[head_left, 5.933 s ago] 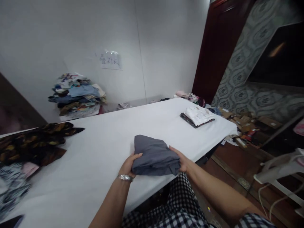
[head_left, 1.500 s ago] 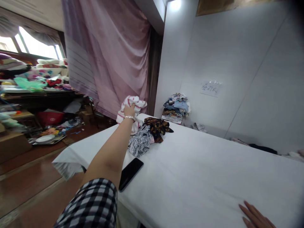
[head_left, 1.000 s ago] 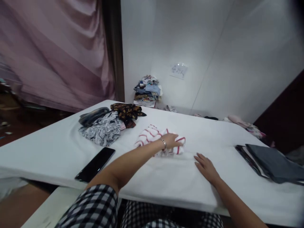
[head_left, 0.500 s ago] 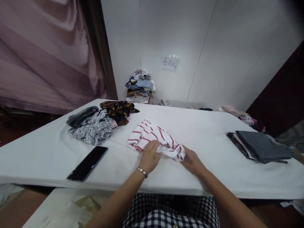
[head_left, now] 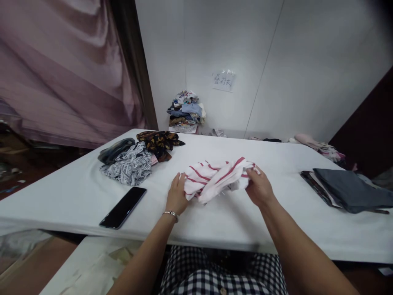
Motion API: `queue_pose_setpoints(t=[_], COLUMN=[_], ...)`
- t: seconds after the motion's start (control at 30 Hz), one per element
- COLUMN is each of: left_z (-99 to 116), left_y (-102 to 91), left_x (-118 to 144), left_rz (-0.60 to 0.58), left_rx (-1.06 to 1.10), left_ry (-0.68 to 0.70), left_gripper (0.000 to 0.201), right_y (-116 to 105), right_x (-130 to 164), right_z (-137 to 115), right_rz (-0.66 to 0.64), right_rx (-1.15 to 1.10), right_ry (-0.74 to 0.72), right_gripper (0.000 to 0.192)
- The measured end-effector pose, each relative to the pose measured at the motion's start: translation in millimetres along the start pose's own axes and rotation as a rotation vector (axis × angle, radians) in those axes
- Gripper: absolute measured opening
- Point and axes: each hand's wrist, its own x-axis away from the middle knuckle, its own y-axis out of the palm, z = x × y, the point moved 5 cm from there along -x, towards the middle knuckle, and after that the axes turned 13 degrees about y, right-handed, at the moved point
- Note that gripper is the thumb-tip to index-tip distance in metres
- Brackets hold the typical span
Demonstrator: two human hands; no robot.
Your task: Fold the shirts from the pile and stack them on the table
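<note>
A crumpled white garment with red stripes (head_left: 211, 180) lies bunched on the white table (head_left: 208, 223) in front of me. At its left end, my left hand (head_left: 178, 194) has its fingers closed on the cloth's edge. My right hand (head_left: 258, 185) pinches the opposite end, thumb and fingers on the fabric, and holds it slightly raised off the table. Part of the cloth sags between both hands, its folds hiding its full shape.
A black phone (head_left: 123, 207) lies left of my left arm. Behind it are a black-and-white printed garment (head_left: 130, 166) and a dark patterned one (head_left: 159, 142). Folded grey clothes (head_left: 350, 190) lie at the right. A clothes pile (head_left: 187, 110) stands by the wall.
My right hand has lifted its end of the striped garment and moved up and right. My left hand has shifted left to the cloth's left end. The view has turned slightly.
</note>
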Motion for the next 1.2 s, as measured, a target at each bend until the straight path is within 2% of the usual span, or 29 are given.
queue_pose_setpoints(t=[0.1, 0.17, 0.23, 0.3, 0.4, 0.47, 0.5, 0.6, 0.67, 0.7, 0.77, 0.87, 0.93, 1.0, 1.07, 1.13, 1.2], left_z=[-3, -6, -6, 1, 36, 69, 85, 120, 131, 132, 123, 86, 48, 9, -23, -47, -61], left_y=[-4.9, -16.0, -41.9, -77.7, -122.0, -133.8, -132.3, -103.9, -81.7, -72.1, -54.4, -21.0, 1.5, 21.3, 36.5, 45.0, 49.2], left_x=[-5, -13, -27, -51, -117, -174, -203, -275, -297, -299, -287, -243, -207, -173, -144, -122, -106], left_rz=[0.058, 0.13, 0.299, 0.498, 0.635, 0.606, 0.546, 0.274, 0.188, 0.181, 0.181, 0.039, -0.069, -0.176, -0.268, -0.308, -0.314], left_rx=[0.204, 0.329, 0.355, 0.313, 0.352, 0.407, 0.44, 0.537, 0.594, 0.595, 0.522, 0.306, 0.178, 0.05, -0.078, -0.185, -0.241], left_ry=[-0.094, -0.189, -0.264, -0.281, -0.092, 0.082, 0.146, 0.179, 0.22, 0.26, 0.346, 0.346, 0.235, 0.102, 0.014, -0.1, -0.187], left_gripper=[0.033, 0.026, 0.024, 0.02, 0.021, 0.023, 0.023, 0.026, 0.043, 0.048, 0.046, 0.036, 0.037, 0.04, 0.044, 0.051, 0.059], right_y=[-6, -13, -17, -16, -14, -19, -25, -68, -114, -141, -198, -260, -283, -289, -282, -266, -243], right_x=[4, 11, 21, 32, 40, 34, 27, 1, -11, -12, -1, 29, 41, 41, 29, 9, -15], right_z=[-13, -18, -25, -36, -53, -57, -56, -43, -26, -14, 7, 21, 21, 19, 17, 15, 15], right_rz=[0.015, 0.032, 0.021, -0.006, -0.016, -0.018, -0.015, 0.076, 0.233, 0.358, 0.624, 0.807, 0.817, 0.754, 0.679, 0.63, 0.562], right_rx=[0.0, 0.009, 0.017, 0.034, 0.03, -0.019, -0.055, -0.116, -0.015, 0.076, 0.348, 0.517, 0.608, 0.731, 0.88, 1.032, 1.189], right_ry=[0.046, 0.056, 0.05, 0.031, 0.012, 0.048, 0.068, 0.067, 0.075, 0.128, 0.282, 0.308, 0.259, 0.221, 0.175, 0.113, 0.014], right_gripper=[0.027, 0.026, 0.027, 0.028, 0.025, 0.021, 0.019, 0.019, 0.024, 0.027, 0.028, 0.032, 0.036, 0.037, 0.036, 0.037, 0.039])
